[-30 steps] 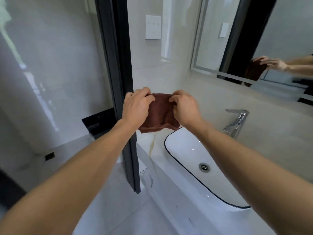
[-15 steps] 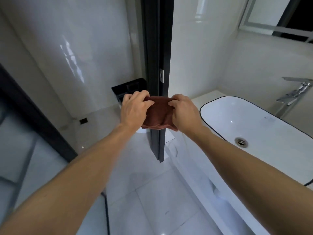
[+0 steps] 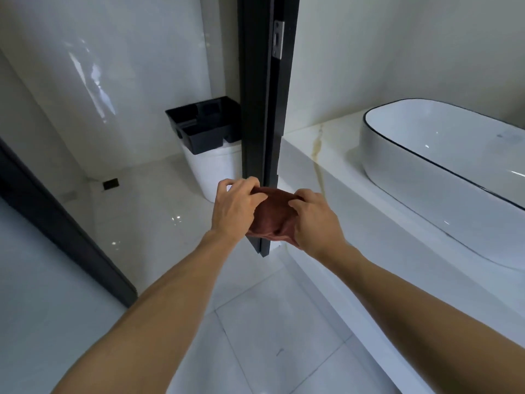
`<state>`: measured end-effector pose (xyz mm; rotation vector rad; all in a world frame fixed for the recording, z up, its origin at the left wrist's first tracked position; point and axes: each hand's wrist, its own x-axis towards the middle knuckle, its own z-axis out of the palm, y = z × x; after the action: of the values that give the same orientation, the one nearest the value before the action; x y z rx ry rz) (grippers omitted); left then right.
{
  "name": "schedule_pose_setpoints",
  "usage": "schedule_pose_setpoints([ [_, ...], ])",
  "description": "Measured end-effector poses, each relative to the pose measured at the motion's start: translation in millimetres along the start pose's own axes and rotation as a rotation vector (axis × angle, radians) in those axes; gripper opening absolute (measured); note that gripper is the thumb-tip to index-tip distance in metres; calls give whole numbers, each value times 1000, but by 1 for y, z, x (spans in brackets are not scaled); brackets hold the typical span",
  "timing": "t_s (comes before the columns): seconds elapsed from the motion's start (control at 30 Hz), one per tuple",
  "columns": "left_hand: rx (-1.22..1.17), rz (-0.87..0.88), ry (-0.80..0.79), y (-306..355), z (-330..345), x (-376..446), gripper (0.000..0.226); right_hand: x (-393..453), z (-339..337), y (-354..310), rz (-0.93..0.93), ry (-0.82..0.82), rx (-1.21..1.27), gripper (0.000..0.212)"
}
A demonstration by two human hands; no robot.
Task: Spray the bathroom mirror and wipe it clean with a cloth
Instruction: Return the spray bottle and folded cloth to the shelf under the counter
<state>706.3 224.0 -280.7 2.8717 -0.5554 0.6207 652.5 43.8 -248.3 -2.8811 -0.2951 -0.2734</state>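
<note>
Two bare hands, one cloth. The reddish-brown terry cloth [image 3: 270, 220] is bunched into a small wad held in the air between them, above the pale tiled floor [image 3: 272, 331] and in front of the lower end of the black metal door frame post [image 3: 262, 109].

Left hand [image 3: 234, 207]: fingers curled over the cloth's upper left edge, pinched closed on the fabric. Right hand [image 3: 314, 223]: fingers bent down onto the cloth's right side, thumb tucked under, also closed on it.

The cloth's long axis cannot be told for certain, as the wad is crumpled and partly covered by both hands; the visible part runs roughly from upper right to lower left, its folded lower edge hanging toward the floor.

One white oval basin with a thin black rim [image 3: 443, 166] sits on the white marble counter [image 3: 335, 177], right of the hands. One white bin with a black plastic top [image 3: 207, 129] stands behind the post, on the left.
</note>
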Motion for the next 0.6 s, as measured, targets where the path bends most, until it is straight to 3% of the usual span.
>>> schedule_pose_setpoints([
  [0.07, -14, 60, 59, 5, 25, -6, 28, -5, 27, 16, 9, 2, -13, 35],
  [0.27, -51, 207, 205, 6, 88, -12, 27, -3, 104, 55, -9, 129, 62, 32],
  [0.6, -63, 214, 310, 14, 204, -24, 42, -11, 187, 104, 47, 165, -26, 36],
])
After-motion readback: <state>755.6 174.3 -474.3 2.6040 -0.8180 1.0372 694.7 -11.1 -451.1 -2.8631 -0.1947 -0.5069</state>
